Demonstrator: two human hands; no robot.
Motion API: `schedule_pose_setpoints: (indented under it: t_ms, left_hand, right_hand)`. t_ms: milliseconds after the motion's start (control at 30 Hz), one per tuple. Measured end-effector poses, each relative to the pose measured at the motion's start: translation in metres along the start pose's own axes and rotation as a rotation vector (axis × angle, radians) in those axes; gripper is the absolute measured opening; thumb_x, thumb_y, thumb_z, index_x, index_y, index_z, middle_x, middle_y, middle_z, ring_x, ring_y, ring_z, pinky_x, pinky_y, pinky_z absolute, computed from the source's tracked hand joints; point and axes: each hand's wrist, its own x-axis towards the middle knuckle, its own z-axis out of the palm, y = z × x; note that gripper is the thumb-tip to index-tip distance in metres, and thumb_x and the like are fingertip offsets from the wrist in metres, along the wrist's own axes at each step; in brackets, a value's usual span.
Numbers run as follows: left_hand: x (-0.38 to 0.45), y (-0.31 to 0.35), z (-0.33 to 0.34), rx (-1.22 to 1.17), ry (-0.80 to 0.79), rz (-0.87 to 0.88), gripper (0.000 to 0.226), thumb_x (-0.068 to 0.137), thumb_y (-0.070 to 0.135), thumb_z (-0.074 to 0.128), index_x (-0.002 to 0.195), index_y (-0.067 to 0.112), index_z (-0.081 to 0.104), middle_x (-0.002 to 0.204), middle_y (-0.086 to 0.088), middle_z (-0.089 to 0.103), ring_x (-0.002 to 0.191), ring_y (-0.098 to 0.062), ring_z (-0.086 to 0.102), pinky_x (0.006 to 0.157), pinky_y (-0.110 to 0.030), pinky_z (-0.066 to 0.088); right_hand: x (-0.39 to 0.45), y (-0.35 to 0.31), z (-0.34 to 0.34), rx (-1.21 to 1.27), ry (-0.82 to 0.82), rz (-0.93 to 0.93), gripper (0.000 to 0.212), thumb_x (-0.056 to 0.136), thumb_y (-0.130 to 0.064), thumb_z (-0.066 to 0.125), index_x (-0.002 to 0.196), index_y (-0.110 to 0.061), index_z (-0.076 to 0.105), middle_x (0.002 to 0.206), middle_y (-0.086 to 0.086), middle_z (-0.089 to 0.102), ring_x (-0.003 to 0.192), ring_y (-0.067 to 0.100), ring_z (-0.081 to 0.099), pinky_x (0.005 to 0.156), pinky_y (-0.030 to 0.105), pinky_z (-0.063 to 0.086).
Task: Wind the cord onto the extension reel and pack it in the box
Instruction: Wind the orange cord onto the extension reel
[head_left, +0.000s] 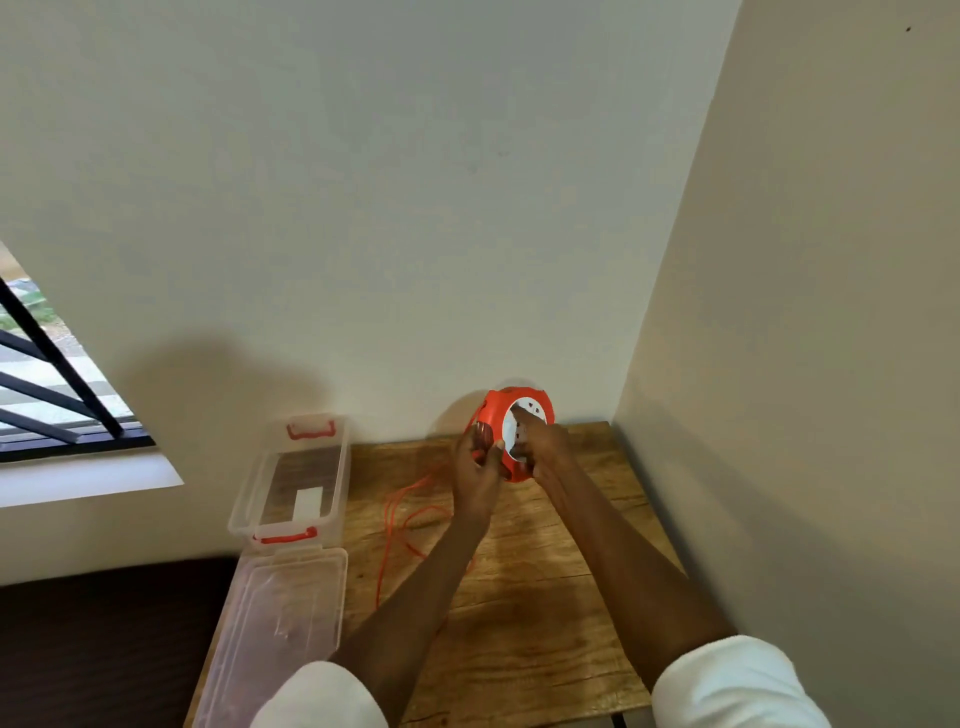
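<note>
I hold the orange extension reel (511, 415) raised above the far end of the wooden table (545, 597): my left hand (478, 470) grips its rim, and my right hand (545, 449) rests curled against its white socket face. Loose orange cord (402, 519) trails on the table beside the open clear box (291, 478), whose lid (280, 623) lies nearer me.

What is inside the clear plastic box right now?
Nothing bulky: through the clear box only the wood table and a white label show. Its lid lies beside it; the reel is held in both hands. The near inner wall is blurred.
</note>
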Motion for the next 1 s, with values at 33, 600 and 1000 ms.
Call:
schedule_pose_setpoints:
  t_ms: [33, 600, 1000]
  left_hand:
    - [0.001, -0.009, -0.001, -0.008, 0.003, 0.004, 0.057, 0.087, 0.046, 0.067, 0.138, 0.026, 0.054, 0.130, 0.004, 0.063, 0.116, -0.014, 0.064, 0.094, -0.041, 0.058]
    - [0.063, 0.041, -0.075, 0.126, -0.271, -0.180, 0.037, 0.100, 0.020, 0.059, 0.132, 0.002, 0.058, 0.097, -0.016, 0.070, 0.078, -0.032, 0.069, 0.060, -0.042, 0.062]
    - [0.063, 0.050, -0.073, 0.301, -0.470, -0.188, 0.037, 0.099, 0.029, 0.061, 0.126, 0.003, 0.063, 0.106, -0.021, 0.073, 0.086, -0.039, 0.073, 0.064, -0.040, 0.063]
  right_hand:
    - [0.003, 0.004, -0.001, 0.074, -0.033, 0.057, 0.078, 0.077, -0.059, 0.075, 0.131, -0.007, 0.054, 0.119, 0.011, 0.069, 0.087, 0.025, 0.071, 0.053, 0.026, 0.055]
    - [-0.012, -0.018, -0.043, -1.408, -0.201, -1.093, 0.046, 0.096, -0.041, 0.060, 0.140, -0.041, 0.049, 0.151, -0.001, 0.044, 0.119, 0.025, 0.058, 0.086, 0.037, 0.053]
    - [-0.019, -0.022, -0.030, -2.046, -0.307, -1.391, 0.069, 0.095, -0.030, 0.066, 0.154, -0.038, 0.032, 0.146, 0.016, 0.051, 0.119, 0.036, 0.060, 0.090, 0.043, 0.053]
